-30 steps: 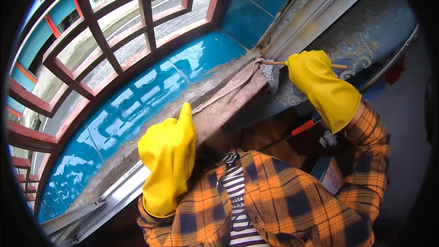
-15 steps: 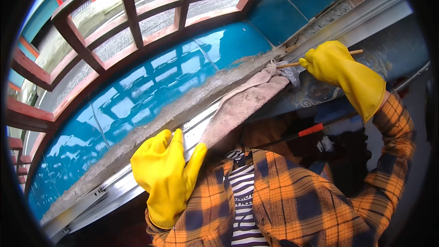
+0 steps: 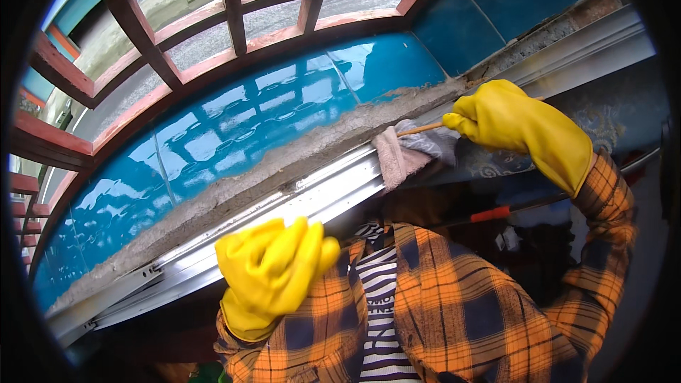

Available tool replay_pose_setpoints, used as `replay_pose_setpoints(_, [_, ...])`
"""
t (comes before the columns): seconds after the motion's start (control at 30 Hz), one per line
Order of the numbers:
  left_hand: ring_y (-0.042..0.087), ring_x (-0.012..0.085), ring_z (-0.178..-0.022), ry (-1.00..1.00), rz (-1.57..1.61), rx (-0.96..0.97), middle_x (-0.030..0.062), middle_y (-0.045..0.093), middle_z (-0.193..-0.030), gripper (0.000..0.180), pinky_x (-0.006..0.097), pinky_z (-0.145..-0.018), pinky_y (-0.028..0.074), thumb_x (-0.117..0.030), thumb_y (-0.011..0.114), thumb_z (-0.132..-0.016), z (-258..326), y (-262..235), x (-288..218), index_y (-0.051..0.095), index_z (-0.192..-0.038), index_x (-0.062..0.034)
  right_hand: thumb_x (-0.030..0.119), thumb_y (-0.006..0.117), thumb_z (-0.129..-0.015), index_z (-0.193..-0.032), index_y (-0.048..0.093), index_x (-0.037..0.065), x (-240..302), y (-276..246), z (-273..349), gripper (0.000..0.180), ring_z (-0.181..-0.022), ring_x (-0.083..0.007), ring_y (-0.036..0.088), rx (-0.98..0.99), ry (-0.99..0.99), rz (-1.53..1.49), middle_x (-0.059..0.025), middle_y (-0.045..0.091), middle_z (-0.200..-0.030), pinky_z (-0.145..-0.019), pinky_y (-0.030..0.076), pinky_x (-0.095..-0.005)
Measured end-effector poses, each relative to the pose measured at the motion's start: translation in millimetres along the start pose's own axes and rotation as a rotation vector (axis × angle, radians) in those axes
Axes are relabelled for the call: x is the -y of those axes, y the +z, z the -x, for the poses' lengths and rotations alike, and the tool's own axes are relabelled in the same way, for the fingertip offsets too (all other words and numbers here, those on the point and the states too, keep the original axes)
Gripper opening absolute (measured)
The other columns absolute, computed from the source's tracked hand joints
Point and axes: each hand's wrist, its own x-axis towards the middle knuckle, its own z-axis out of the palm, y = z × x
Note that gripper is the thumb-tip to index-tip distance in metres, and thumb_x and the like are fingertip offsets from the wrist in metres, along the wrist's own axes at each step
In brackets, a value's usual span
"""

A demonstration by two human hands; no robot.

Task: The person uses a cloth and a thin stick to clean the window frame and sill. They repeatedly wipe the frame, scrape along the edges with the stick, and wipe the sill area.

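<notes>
Soft, even daylight comes in from outside through the red window grille (image 3: 234, 21), throwing no hard shadows. The blue tiles (image 3: 234, 128) below the grille carry pale, wavy glare. The picture is sharp in the middle. Towards the rim, straight bars bend strongly and everything falls into a black circular border.

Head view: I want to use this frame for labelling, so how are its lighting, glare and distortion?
Head view: even daylight, no hard shadows; bright sky reflections glare on the blue tiles and the metal window track; fisheye bends the track and red grille, with black corners; both the right hand and left hand look sharp.
</notes>
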Motion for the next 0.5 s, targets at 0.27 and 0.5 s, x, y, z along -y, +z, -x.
replay_pose_setpoints(0.27, [0.076, 0.0373, -0.090, -0.731, 0.543, 0.557, 0.0159, 0.080, -0.101, 0.036, 0.047, -0.079, 0.060, -0.044, 0.072, -0.105, 38, 64, -34, 0.081, -0.116, -0.0106, 0.044, 0.061, -0.111, -0.105, 0.082, 0.007, 13, 5, -7, 0.043, -0.064, -0.0256, 0.075, 0.054, 0.041, -0.233, -0.0094, 0.076, -0.071, -0.072, 0.060, -0.0414])
replay_pose_setpoints(0.5, [0.072, 0.0460, -0.114, -0.689, 0.290, 0.701, 0.0254, 0.072, -0.132, 0.064, 0.050, -0.094, 0.059, -0.058, 0.071, -0.102, 43, 156, -34, 0.065, -0.142, -0.0083, 0.048, 0.058, -0.112, -0.101, 0.082, 0.008, 44, 3, -11, 0.047, -0.061, -0.0226, 0.073, 0.087, 0.016, -0.356, -0.0087, 0.074, -0.067, -0.066, 0.058, -0.0389])
